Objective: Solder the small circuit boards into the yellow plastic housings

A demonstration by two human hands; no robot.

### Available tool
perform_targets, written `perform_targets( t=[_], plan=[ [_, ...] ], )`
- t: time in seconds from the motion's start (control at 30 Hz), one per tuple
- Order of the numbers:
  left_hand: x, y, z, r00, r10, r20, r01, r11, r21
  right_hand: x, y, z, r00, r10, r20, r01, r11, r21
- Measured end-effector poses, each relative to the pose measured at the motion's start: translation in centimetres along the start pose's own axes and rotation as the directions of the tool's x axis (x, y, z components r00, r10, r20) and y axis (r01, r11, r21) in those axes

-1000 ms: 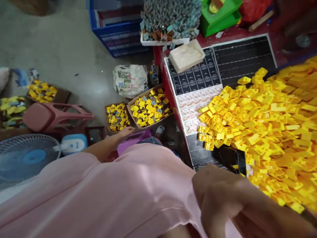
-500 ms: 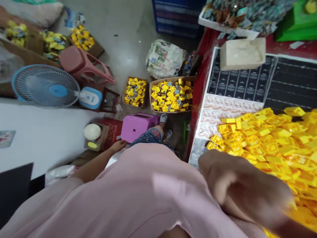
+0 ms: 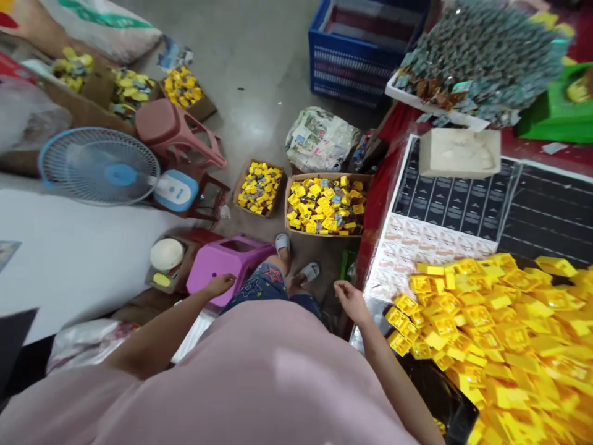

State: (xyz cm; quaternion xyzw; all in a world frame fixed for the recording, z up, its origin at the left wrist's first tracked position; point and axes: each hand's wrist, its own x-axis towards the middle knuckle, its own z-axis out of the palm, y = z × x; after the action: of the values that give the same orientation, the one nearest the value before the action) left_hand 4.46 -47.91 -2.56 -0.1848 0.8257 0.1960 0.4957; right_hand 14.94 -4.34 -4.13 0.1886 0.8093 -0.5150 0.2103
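My left hand (image 3: pixel 221 285) hangs beside the purple plastic stool (image 3: pixel 210 262), over its seat edge in the view; whether it touches cannot be told. Its fingers are loosely bent, and nothing shows in them. On the other side my right hand (image 3: pixel 351 300) hovers just off the table's left edge, fingers loosely curled, apart from the thumb and holding nothing visible. Right of it lies a large heap of yellow plastic blocks (image 3: pixel 500 334) with hollow undersides. A black container (image 3: pixel 440 395) sits partly under the heap.
Boxes of yellow pieces (image 3: pixel 324 207) stand on the floor ahead, with a smaller box (image 3: pixel 259 188) alongside. A paper-covered bundle (image 3: pixel 322 139) and a blue crate (image 3: pixel 365 52) lie beyond. Left are a fan (image 3: pixel 99 167) and a pinkish stool (image 3: pixel 178 133). A tan block (image 3: pixel 460 152) sits on the table.
My right hand has swung from the lower right, near the heap, to beside the table edge. My left hand has come nearer the purple stool. The view has turned left, showing my legs.
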Motion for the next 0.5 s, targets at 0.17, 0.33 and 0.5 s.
perform_targets(
  t=[0.17,0.33,0.5],
  plan=[
    [7.9,9.1,-1.6,0.994,0.093,0.056,-0.092,0.996,-0.014,6.7,0.4,1.0,0.99,0.018,-0.139,-0.03,0.996,-0.082],
    [18.2,18.8,-2.0,0.998,0.049,0.035,-0.043,0.989,-0.142,18.5,-0.9,-0.7,0.945,0.021,-0.326,-0.084,0.98,-0.182],
    [24.9,25.0,-1.7,0.995,-0.03,0.1,0.053,0.97,-0.237,27.7,-0.4,-4.7,0.889,0.119,-0.441,-0.251,0.934,-0.254]
  ],
)
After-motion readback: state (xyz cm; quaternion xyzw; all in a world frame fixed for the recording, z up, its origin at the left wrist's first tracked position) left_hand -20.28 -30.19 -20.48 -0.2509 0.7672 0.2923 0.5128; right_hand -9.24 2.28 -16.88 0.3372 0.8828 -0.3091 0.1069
